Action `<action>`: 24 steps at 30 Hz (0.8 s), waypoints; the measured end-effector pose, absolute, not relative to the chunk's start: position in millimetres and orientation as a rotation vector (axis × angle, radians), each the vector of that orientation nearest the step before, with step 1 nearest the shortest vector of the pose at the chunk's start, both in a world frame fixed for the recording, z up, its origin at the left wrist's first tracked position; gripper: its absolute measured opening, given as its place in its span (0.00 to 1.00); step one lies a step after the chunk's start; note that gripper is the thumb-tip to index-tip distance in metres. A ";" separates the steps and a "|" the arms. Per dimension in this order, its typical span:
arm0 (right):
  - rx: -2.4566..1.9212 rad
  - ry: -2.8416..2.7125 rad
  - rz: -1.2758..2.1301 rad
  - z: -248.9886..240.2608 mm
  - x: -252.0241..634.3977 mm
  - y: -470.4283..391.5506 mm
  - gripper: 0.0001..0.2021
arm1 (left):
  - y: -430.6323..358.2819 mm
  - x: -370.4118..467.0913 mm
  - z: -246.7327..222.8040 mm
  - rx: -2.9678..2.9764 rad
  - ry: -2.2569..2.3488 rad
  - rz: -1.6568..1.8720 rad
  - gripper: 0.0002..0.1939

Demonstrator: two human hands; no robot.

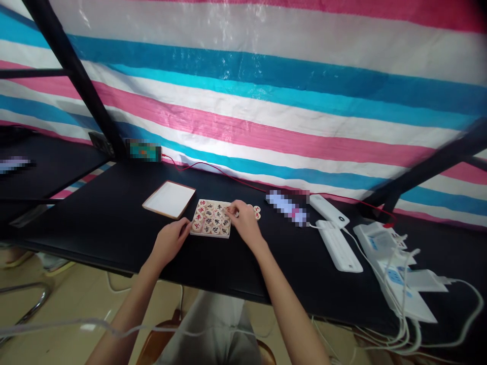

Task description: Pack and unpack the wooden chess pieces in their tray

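A shallow white box (pixel 210 234) sits on the black table, holding rows of round xiangqi pieces (pixel 208 221) with red and black characters. At its left edge is my left hand (pixel 172 238), fingers curled together against the side. My right hand (pixel 243 219) reaches over the box's upper right corner, thumb and fingertips pinched on a xiangqi piece (pixel 229 209) that is partly hidden. Just right of that hand, a few loose xiangqi pieces (pixel 257 213) lie on the table. The box lid (pixel 170 198) rests to the left, its white inside facing up.
A propped phone (pixel 143 151) stands at the back left, with a red cable running right. Another phone (pixel 288 208), white power banks (pixel 338 246) and a power strip (pixel 395 274) with tangled cables occupy the right side. A striped sheet (pixel 243 101) hangs behind the table.
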State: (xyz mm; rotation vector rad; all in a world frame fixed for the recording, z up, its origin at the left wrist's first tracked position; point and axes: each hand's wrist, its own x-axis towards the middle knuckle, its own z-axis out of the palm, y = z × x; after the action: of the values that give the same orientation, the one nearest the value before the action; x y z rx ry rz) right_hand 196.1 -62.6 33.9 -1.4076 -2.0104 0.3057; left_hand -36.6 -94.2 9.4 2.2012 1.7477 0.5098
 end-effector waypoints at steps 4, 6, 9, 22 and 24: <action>-1.447 -1.786 0.593 29.3 251.9 -85.9 0.08 | -93.5 -36.2 9.8 2.191 1.772 0.476 0.18; -1.478 -1.717 0.660 23.7 274.2 -93.5 0.11 | -93.2 -36.4 9.2 2.187 1.769 0.479 0.17; -1.516 -1.623 0.716 13.5 294.3 -97.2 0.13 | -93.1 -37.1 7.9 2.185 1.760 0.488 0.17; -1.697 -1.895 0.432 5.5 296.6 -101.4 0.07 | -93.6 -36.7 10.4 2.185 1.750 0.476 0.16; -1.712 -1.900 0.388 6.3 296.6 -102.1 0.07 | -93.6 -36.6 10.6 2.186 1.759 0.470 0.17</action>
State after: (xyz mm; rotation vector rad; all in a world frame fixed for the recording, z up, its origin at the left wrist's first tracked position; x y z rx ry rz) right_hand 296.6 -102.1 6.3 -1.7118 -1.8999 0.3878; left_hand -36.6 -93.6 10.6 2.1858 1.7585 0.4701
